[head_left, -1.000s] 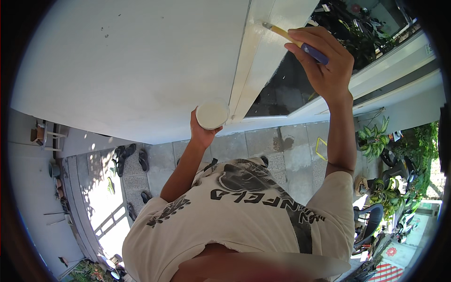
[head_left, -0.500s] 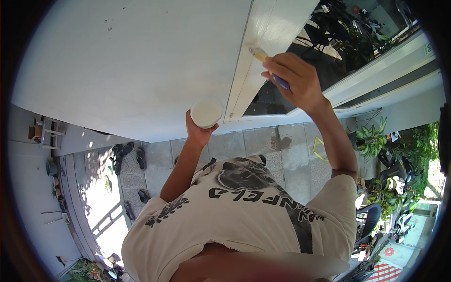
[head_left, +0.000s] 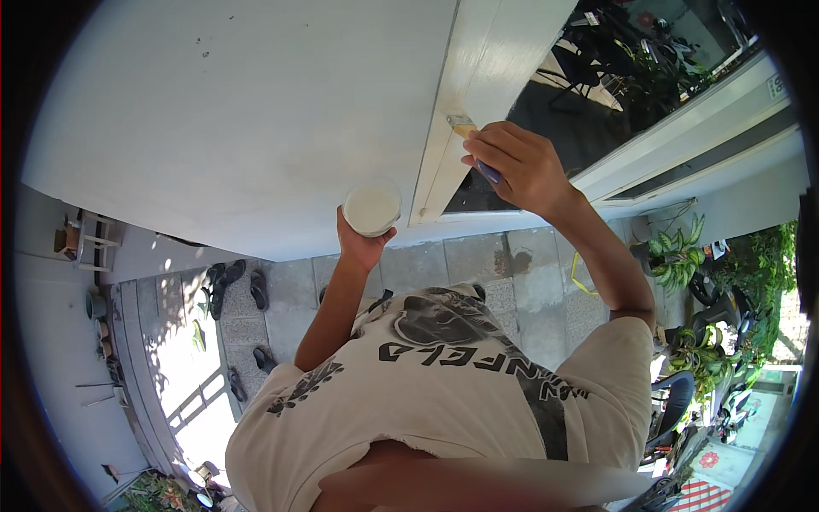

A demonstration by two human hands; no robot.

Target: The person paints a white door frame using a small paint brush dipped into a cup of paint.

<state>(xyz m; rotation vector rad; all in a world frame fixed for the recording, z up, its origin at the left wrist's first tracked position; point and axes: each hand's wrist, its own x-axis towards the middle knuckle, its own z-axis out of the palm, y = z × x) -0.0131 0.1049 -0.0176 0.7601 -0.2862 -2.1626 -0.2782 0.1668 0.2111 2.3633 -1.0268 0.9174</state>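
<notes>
My right hand (head_left: 518, 167) is closed round a paintbrush (head_left: 464, 130) with a yellowish ferrule and a purple handle. Its bristles rest against the white wooden window frame (head_left: 456, 94), whose upper part looks glossy. In my left hand (head_left: 365, 244) is a round clear cup (head_left: 373, 209) of white paint, held upright by the fingers wrapped round its side. The cup is close to the pale wall (head_left: 281, 128), left of the frame's lower corner.
Dark glass (head_left: 572, 119) beside the frame reflects plants and chairs. Grey paving tiles (head_left: 461, 256) lie below, with several dark sandals (head_left: 258, 288) at the left. Potted plants (head_left: 678, 252) and a dark chair (head_left: 674, 401) stand at the right; a small white stool (head_left: 98, 241) at the far left.
The paintbrush in my right hand has moved down along the window frame, with its bristles on the wood. My left hand and the cup have hardly shifted.
</notes>
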